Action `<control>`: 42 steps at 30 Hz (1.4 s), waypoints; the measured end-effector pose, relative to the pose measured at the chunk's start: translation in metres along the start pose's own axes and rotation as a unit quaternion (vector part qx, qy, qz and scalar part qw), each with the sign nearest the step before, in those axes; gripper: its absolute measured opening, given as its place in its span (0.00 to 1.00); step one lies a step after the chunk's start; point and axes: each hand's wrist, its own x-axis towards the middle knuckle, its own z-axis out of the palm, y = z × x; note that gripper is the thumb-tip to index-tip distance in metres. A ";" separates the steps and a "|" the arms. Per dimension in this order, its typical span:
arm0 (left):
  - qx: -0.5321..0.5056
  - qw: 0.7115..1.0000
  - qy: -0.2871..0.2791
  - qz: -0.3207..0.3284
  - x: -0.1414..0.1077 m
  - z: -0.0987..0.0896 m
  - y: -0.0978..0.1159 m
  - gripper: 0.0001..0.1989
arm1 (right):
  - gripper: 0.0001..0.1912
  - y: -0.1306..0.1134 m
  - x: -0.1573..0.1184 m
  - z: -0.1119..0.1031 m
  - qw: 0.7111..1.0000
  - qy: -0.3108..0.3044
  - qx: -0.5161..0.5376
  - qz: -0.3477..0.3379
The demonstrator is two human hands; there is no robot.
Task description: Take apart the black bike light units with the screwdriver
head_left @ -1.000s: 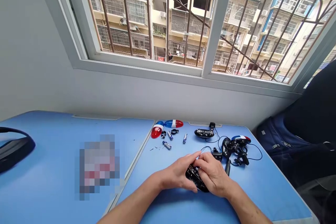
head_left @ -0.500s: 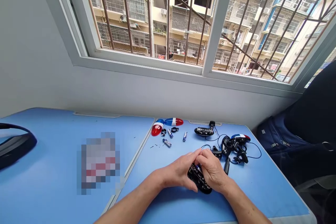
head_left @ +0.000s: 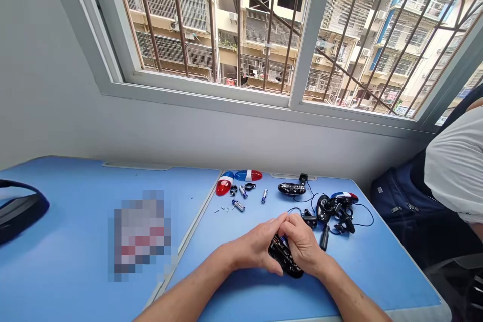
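My left hand (head_left: 256, 246) curves around a black oval light housing (head_left: 287, 257), its thumb along the near left side and its fingers at the far end. Inside the opened housing a circuit board shows. My right hand (head_left: 302, 245) is closed over the right side of the housing, with its fingertips bent inward against my left fingertips. Whatever is between the right fingers is hidden. Just beyond my hands lie a black screwdriver handle (head_left: 324, 237) and a tangle of black brackets and cables (head_left: 341, 214).
Red, white and blue lamp covers (head_left: 225, 183), several batteries (head_left: 238, 205), black ring clamps (head_left: 249, 186) and tiny screws (head_left: 222, 209) lie beyond my hands. Another opened light (head_left: 292, 188) sits farther back. A blurred packet (head_left: 141, 236) is at left. At right, a person's white sleeve (head_left: 456, 161) shows.
A person's white sleeve and arm have come into view at the right edge. My hands stay almost in the same place on the housing; the view has shifted slightly.
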 end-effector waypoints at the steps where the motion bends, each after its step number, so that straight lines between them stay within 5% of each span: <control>1: 0.003 1.000 0.000 -0.001 0.000 0.000 -0.001 0.41 | 0.12 0.000 0.000 0.000 1.000 -0.002 0.001 0.001; 8: 0.015 1.000 0.009 0.004 0.000 0.003 -0.006 0.40 | 0.12 -0.002 0.001 -0.002 1.000 -0.006 0.005 -0.003; 26: -0.006 1.000 0.007 0.005 -0.003 0.008 -0.021 0.60 | 0.13 -0.002 -0.001 -0.005 1.000 -0.007 -0.005 -0.022; 35: 0.018 1.000 0.012 0.003 -0.005 0.006 -0.017 0.58 | 0.11 -0.005 -0.001 -0.011 0.999 0.011 -0.004 -0.045; 42: 0.030 0.999 0.045 0.004 -0.007 0.007 -0.008 0.59 | 0.11 -0.012 -0.006 -0.014 1.000 -0.004 -0.006 0.013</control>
